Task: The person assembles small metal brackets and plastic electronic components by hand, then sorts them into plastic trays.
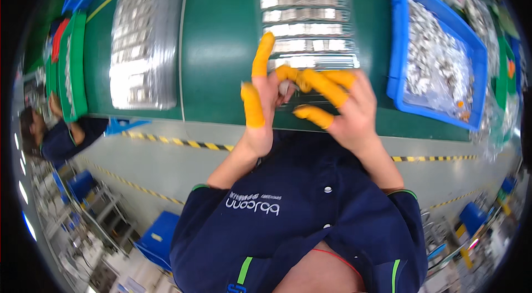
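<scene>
Yellow finger cots cover several fingertips on both hands, which meet above the table's near edge. My left hand [267, 96] has its index finger pointing up and its thumb apart, while its other fingers curl around a small silvery part [285, 89], mostly hidden. My right hand [354, 107] reaches in from the right with thumb and fingers spread, its fingertips close to that part; whether they touch it I cannot tell. Just beyond the hands lies a clear plastic tray [306, 14] with rows of shiny metal pieces.
At left stands a stack of clear trays [145, 43] on the green table [219, 32]. A blue bin [394, 43] of small metal parts is at right. Green bins [77, 65] line the far left, where another person [61, 138] works. Plastic bags [487, 121] lie beyond the blue bin.
</scene>
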### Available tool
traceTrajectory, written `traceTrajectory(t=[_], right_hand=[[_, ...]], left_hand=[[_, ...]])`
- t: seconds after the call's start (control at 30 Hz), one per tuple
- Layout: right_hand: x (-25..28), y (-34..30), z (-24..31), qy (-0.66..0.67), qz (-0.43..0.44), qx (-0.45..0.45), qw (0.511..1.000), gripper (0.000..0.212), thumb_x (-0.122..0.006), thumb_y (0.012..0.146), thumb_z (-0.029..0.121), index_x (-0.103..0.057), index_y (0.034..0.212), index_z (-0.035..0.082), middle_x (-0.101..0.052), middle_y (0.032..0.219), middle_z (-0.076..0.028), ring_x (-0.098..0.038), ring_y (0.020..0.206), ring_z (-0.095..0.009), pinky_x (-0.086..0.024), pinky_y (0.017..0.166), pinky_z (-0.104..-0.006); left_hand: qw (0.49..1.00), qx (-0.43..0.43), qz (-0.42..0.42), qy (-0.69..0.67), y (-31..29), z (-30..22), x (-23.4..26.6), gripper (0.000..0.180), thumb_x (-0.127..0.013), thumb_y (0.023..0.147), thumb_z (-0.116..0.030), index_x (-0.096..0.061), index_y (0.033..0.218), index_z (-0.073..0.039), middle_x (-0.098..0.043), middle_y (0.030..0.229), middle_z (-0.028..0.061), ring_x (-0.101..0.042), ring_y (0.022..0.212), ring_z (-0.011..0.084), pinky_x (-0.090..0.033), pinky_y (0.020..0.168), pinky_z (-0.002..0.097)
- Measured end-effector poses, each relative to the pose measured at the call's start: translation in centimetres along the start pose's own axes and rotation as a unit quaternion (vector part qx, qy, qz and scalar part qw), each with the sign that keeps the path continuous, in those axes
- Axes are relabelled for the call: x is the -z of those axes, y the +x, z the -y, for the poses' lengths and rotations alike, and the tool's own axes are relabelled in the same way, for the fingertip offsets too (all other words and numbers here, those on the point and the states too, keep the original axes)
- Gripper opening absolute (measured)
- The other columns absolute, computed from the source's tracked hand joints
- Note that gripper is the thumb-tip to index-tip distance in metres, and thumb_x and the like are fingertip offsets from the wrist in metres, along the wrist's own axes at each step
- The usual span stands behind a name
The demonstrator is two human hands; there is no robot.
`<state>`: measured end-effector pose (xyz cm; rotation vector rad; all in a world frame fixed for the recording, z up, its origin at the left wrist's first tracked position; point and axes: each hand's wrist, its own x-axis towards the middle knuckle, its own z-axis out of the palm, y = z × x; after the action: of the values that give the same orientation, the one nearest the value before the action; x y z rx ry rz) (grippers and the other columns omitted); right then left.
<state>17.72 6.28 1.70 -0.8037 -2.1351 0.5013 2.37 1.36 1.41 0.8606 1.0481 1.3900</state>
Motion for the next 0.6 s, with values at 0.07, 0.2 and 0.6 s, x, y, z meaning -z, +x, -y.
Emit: traceTrajectory(t=[0.07, 0.2, 0.6], right_hand=[[-0.5, -0.6, 0.0, -0.003, -0.015, -0.002, 1.000, 0.042, -0.075, 0.057, 0.025, -0.065, 0.095, 0.010, -0.057, 0.085, -0.003, -0.054, 0.073, -0.022, -0.043, 0.061, -0.0322], [0.2, -1.6, -0.4, -0.010, -0.090, -0.009, 0.996, 0.034, -0.073, 0.060, 0.024, -0.066, 0.090, 0.011, -0.055, 0.082, -0.003, -0.053, 0.070, -0.020, -0.040, 0.058, -0.0310], [6.2, -6.0, -0.8, -0.057, -0.310, -0.068, 0.947, 0.031, -0.068, 0.058, 0.011, -0.069, 0.089, 0.012, -0.061, 0.095, -0.005, -0.055, 0.081, -0.024, -0.044, 0.067, -0.0329]], left_hand=[[1.000, 0.021, -0.013, -0.002, -0.3, -0.1, -1.5, 0.088, -0.014, 0.083, -0.071, -0.003, 0.143, -0.007, -0.052, 0.107, 0.0123, -0.035, 0.069, 0.0101, -0.028, 0.063, 0.0223], [0.999, 0.037, -0.022, 0.004, -0.4, 0.4, -3.3, 0.090, -0.019, 0.081, -0.073, 0.001, 0.143, -0.011, -0.050, 0.114, 0.0151, -0.049, 0.094, 0.0203, -0.034, 0.084, 0.0296], [0.975, -0.158, 0.060, 0.141, 0.7, 1.6, -14.1, 0.083, -0.029, 0.086, -0.064, -0.011, 0.142, -0.005, -0.049, 0.101, 0.0100, -0.046, 0.093, 0.0183, -0.031, 0.086, 0.0311]])
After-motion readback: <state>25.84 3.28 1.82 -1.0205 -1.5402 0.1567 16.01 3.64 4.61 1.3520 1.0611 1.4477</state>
